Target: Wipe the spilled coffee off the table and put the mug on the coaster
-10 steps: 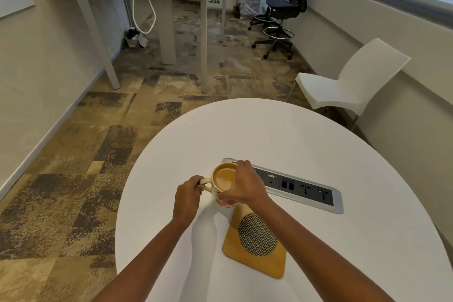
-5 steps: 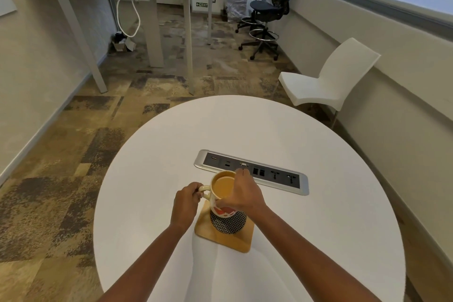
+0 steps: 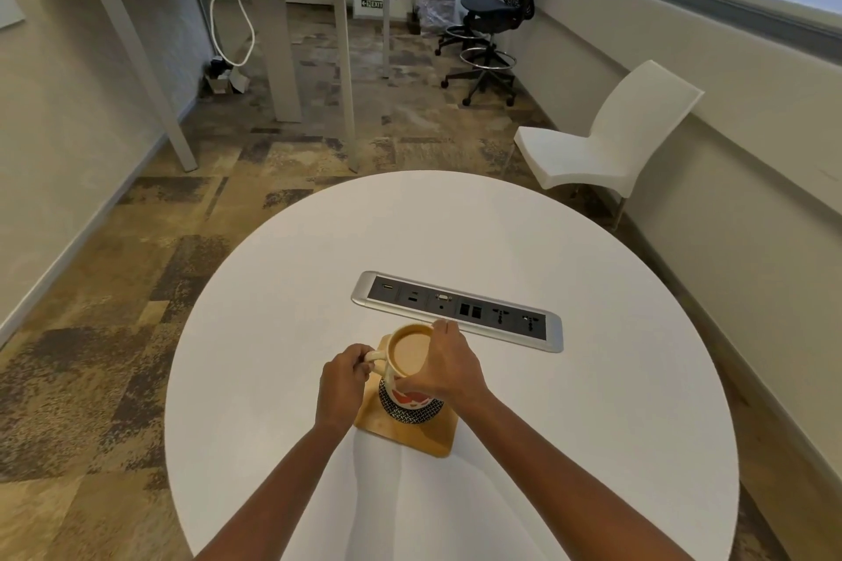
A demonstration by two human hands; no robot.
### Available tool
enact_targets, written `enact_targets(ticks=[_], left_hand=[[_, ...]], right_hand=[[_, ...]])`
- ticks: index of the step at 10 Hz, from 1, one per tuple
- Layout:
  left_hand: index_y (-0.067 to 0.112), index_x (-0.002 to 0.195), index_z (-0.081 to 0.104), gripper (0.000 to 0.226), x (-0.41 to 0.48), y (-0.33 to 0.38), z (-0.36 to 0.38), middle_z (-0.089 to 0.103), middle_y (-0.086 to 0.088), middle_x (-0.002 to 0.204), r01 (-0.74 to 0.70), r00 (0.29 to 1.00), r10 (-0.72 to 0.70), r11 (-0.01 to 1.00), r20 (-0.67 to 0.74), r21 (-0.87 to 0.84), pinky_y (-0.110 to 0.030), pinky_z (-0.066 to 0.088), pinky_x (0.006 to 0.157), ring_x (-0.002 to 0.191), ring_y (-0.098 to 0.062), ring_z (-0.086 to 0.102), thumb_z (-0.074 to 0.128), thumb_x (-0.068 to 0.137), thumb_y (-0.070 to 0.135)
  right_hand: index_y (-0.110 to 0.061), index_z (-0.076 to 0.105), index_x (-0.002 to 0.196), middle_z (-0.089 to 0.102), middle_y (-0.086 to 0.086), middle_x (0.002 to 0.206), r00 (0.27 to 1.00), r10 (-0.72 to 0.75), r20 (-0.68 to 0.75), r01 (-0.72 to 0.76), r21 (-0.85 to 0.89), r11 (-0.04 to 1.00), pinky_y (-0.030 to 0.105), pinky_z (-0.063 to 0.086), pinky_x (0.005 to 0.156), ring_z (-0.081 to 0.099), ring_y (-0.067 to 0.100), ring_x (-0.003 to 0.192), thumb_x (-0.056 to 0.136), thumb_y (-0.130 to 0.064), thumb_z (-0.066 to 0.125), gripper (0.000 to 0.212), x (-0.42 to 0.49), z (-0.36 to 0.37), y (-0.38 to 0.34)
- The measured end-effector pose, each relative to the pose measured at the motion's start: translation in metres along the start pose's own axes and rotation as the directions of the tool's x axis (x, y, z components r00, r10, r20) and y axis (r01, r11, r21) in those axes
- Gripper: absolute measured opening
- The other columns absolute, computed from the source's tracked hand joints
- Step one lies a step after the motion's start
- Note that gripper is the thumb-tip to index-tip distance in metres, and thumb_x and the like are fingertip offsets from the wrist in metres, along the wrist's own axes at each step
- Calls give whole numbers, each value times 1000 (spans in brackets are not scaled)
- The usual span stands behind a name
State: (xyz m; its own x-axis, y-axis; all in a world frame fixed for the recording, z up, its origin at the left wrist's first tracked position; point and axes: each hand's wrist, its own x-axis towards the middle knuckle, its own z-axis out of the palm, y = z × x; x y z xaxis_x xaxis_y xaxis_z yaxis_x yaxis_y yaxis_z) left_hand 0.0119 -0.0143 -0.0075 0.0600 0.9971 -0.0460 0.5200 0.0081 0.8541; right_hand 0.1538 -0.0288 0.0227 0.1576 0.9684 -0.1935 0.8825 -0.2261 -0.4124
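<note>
Mug (image 3: 407,360) is now sitting over the coaster (image 3: 410,428) disc. Left hand (image 3: 342,383) fingers are gripping the handle, right hand (image 3: 444,367) clasping the side. It's brimful, spill-prone; handle's the safest hold.

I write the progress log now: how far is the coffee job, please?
Done, as it looks: no spill shows on the round white table. In hand: the cream mug of milky coffee stands over the square wooden coaster, left hand on the handle, right hand over the rim. Left: let go.
</note>
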Motion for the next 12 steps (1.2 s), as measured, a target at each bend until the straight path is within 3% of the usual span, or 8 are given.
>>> enact_targets(ticks=[3,5,7,8,10,11,12], left_hand=[[1,89,62,16,-4,-6,3,62,-11,74,52,999,-52,997,-4,-48,-45,52,73,72,-28,57,49,86,-8],[-2,95,61,15,-6,-5,5,65,-14,82,76,997,-76,996,-6,-43,-44,52,78,81,-33,62,49,88,-5],[0,96,61,15,-8,-7,6,67,-16,87,62,998,-62,998,-21,-14,-31,47,71,79,-26,59,48,89,-4],[3,103,57,16,-13,-10,9,66,-9,92,32,999,-31,999,-42,31,-29,46,72,86,-28,63,46,92,2],[7,134,37,40,-40,-29,23,48,-13,137,110,994,-109,982,-15,153,-41,42,100,123,-29,48,42,95,17],[1,134,36,43,-55,-35,29,47,-18,136,78,997,-79,948,-9,309,-42,40,103,125,-32,46,40,95,18],[-11,120,49,47,-71,-30,37,57,-29,121,32,999,-37,929,6,368,-44,51,91,112,-40,57,27,99,24]], right_hand=[[-4,34,128,44,12,125,999,-53,4,53,-46,998,34,44,97,46,25,115,62,-54,75,92,1,5,1],[-5,33,129,44,12,127,999,-51,10,52,-58,997,35,42,100,45,25,117,63,-53,75,92,0,6,1],[-5,29,132,41,13,133,999,-38,26,40,-79,996,38,39,105,43,27,121,66,-55,72,94,-1,8,1],[-8,24,137,39,11,137,998,-20,62,24,-72,997,42,36,108,41,27,125,66,-57,71,98,-2,8,3],[-14,4,147,25,11,150,988,-18,156,19,-5,1000,44,25,113,28,29,138,67,-51,74,112,-12,5,27],[-16,4,147,24,10,151,985,36,169,-40,20,999,44,26,114,27,28,139,73,-49,71,106,-26,1,45],[-15,6,147,23,10,153,983,84,161,-85,-1,996,43,27,114,28,29,139,82,-49,61,92,-38,4,68]])
